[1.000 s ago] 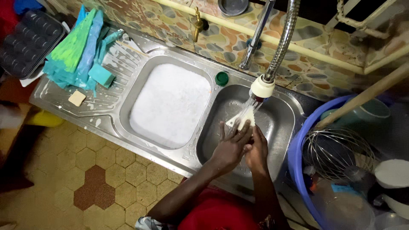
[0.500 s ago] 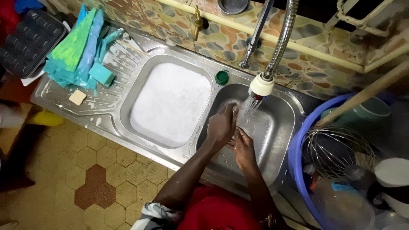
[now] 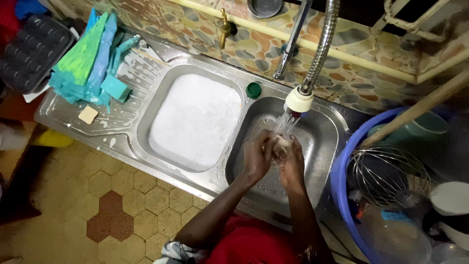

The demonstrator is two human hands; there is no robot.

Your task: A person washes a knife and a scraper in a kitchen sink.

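Down in the right-hand basin of a steel double sink (image 3: 322, 146), the left hand (image 3: 257, 159) and the right hand (image 3: 292, 164) are cupped together around a small pale object (image 3: 280, 143), directly under the stream of water (image 3: 285, 124) falling from a white spray head (image 3: 298, 100) on a flexible metal hose (image 3: 321, 46). What the pale object is cannot be told; both hands close on it from either side, fingers curled.

Just to the left of the hands lies the other basin (image 3: 195, 120), filled with white foam. Between the two basins, above the hands, sits a green plug (image 3: 253, 90). Farther left, the ribbed draining board (image 3: 83, 117) is streaked with suds and carries a heap of green and blue cloths (image 3: 85, 63), a teal sponge (image 3: 116, 88) and a small beige bar of soap (image 3: 88, 115). A dark moulded tray (image 3: 31, 54) rests beyond that.

To the right of the hands stands a blue plastic basin (image 3: 342, 181) holding a wire whisk (image 3: 386, 176) and other vessels. Behind the sink the wall (image 3: 195, 29) is faced in a mottled pebble pattern, with a brass tap (image 3: 224, 27). Below the hands, the floor (image 3: 107, 205) is yellowed hexagonal tile.
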